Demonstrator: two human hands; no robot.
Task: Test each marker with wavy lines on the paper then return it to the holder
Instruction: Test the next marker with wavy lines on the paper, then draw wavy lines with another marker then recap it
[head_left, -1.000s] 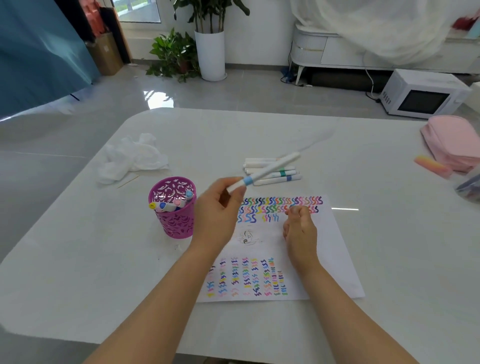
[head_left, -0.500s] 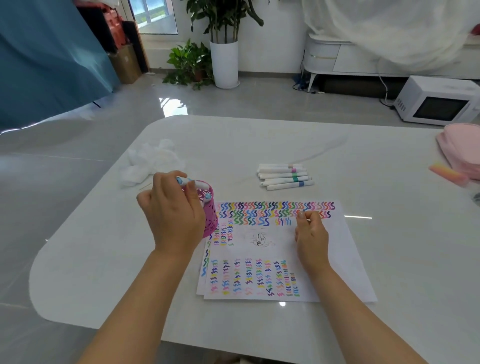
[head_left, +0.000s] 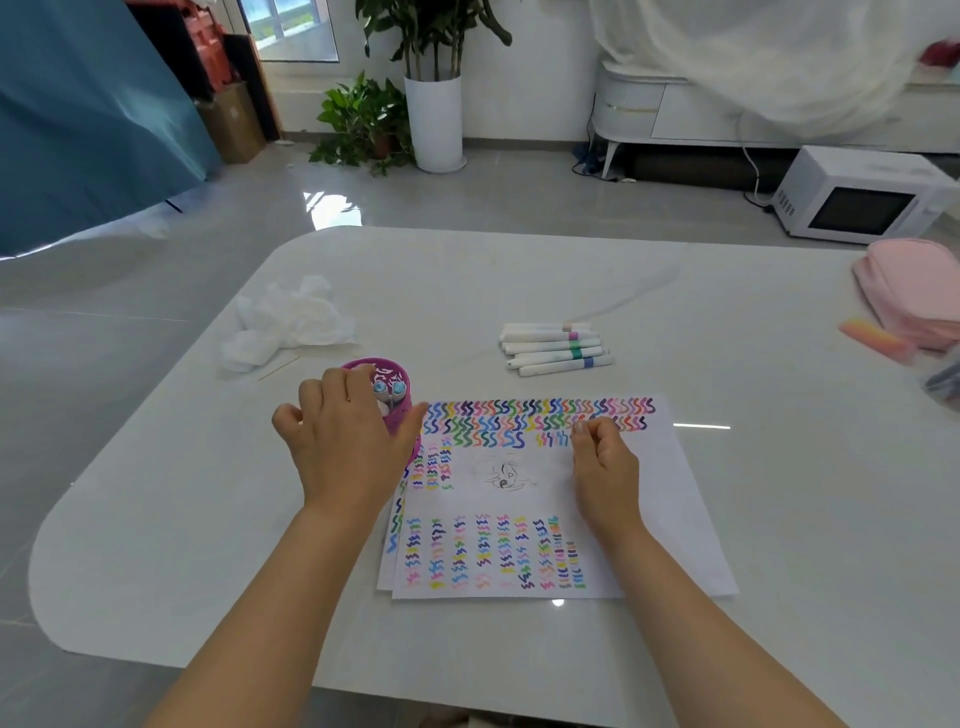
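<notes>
Several markers (head_left: 397, 388) in holder (head_left: 404, 404), left hand (head_left: 345, 441) over it

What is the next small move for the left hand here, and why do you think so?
Probably lift the left hand off the purple holder and reach toward the loose markers beyond the paper. Blue-capped marker ends already sit inside the holder beside the hand's fingers, which seem to grip nothing, while five markers lie on the table outside it.
</notes>
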